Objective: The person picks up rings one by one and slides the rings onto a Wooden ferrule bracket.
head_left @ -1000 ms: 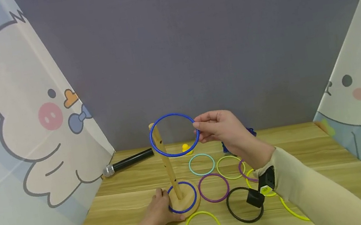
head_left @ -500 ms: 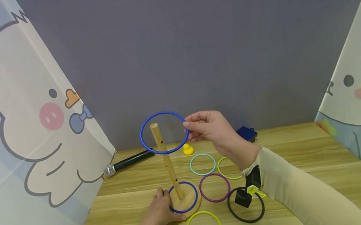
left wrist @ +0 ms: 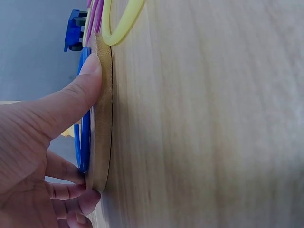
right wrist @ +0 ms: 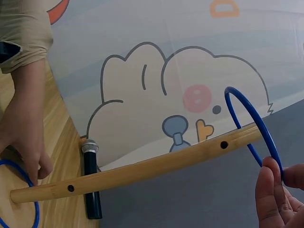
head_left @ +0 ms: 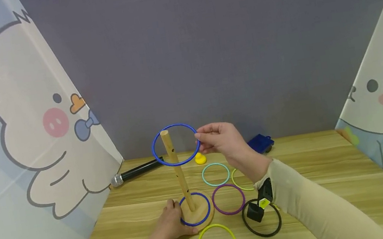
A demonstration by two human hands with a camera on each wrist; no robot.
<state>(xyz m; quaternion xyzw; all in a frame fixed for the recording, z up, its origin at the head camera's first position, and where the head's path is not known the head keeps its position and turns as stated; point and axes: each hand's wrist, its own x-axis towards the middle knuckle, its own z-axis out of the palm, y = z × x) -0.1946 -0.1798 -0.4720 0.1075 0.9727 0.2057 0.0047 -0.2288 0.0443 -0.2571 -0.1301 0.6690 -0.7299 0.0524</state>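
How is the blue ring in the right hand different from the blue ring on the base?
The upper blue ring is held up near the top of the post; the lower blue ring lies on the round base. The right hand pinches the upper ring, while the left hand grips the base beside the lower ring. In the head view, the upper ring looks larger than the lower ring. Both are thin, round and blue.
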